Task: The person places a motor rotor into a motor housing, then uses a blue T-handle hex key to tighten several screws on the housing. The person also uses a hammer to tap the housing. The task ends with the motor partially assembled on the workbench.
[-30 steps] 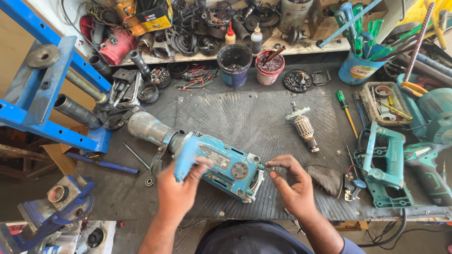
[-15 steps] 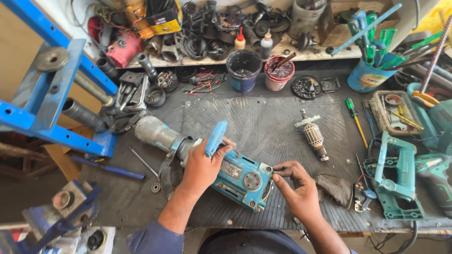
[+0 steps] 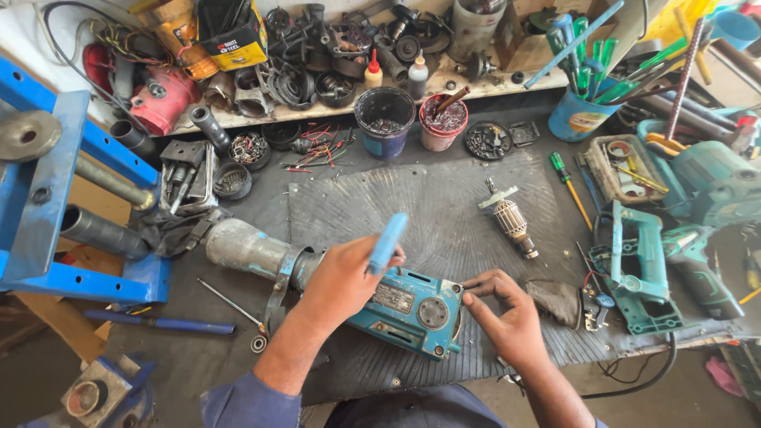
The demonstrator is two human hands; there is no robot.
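Bench: cluttered workshop table (image 3: pixel 238 361) under a ribbed rubber mat (image 3: pixel 412 206), which keeps parts from sliding
Left hand (image 3: pixel 345 277): fingers curled around a blue screwdriver handle (image 3: pixel 388 242); palm pins the teal power tool body (image 3: pixel 408 311) flat on the mat
Right hand (image 3: pixel 507 317): fingertips pinched narrow at the tool's right edge; whatever they hold is too small to tell
Armature (image 3: pixel 511 218): lies apart, beyond the hands

Under your left hand (image 3: pixel 342 279) the teal tool body (image 3: pixel 412 311) looks like painted metal, scuffed and matt, and its grey nose (image 3: pixel 247 248) is bare, dull metal. The blue handle (image 3: pixel 388 242) seems smooth plastic. The mat (image 3: pixel 444 206) is ribbed dark rubber, dusty. The armature (image 3: pixel 511 219) shows coppery windings on steel. The rag (image 3: pixel 557 299) by your right hand (image 3: pixel 511 321) is probably grimy cloth.
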